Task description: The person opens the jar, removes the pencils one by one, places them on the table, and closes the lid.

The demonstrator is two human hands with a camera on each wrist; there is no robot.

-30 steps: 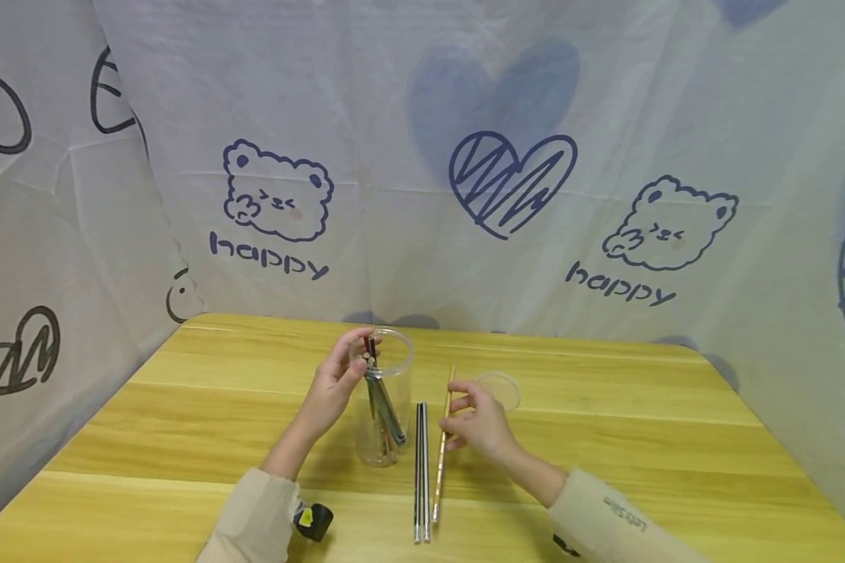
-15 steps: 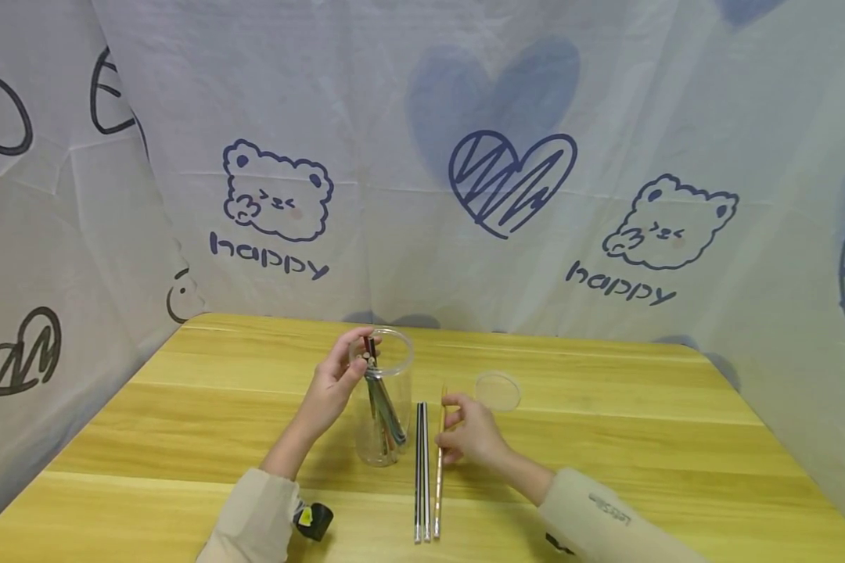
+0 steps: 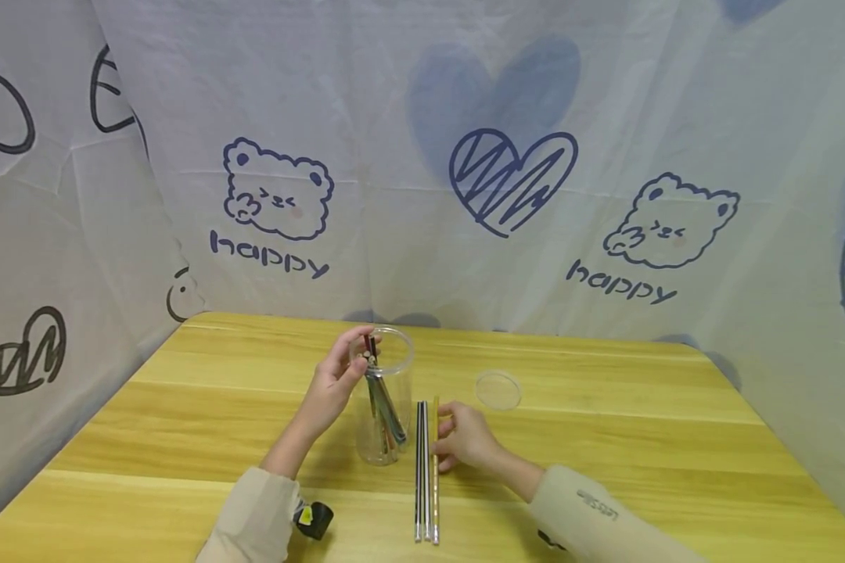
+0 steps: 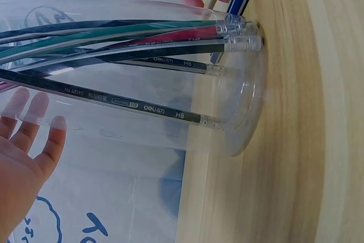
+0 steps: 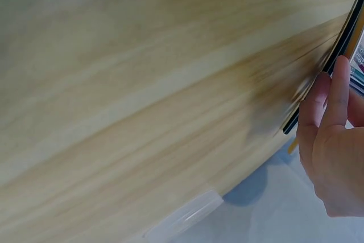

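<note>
My left hand (image 3: pixel 332 383) grips a clear plastic jar (image 3: pixel 404 383) near its rim, thumb in front and fingers behind. Inside lean several pencils (image 4: pixel 131 98) with dark, green and red barrels; their metal-capped ends rest at the jar's base in the left wrist view. To the right of the jar, dark striped pencils (image 3: pixel 422 469) lie side by side on the table, ends toward me. A yellow pencil (image 3: pixel 436 489) lines up along their right side, pinched between the thumb and fingers of my right hand (image 3: pixel 470 438). In the right wrist view these fingers partly cover it.
A round clear lid (image 3: pixel 498 390) lies on the wooden table (image 3: pixel 605 438), behind and right of my right hand. Behind the table's far edge hangs a white printed curtain (image 3: pixel 394 258). A small black object (image 3: pixel 314 521) sits by the left sleeve.
My right hand has moved left and toward me with the yellow pencil, straightening it from a slant to lie parallel beside the striped pencils. The left hand and jar have stayed put.
</note>
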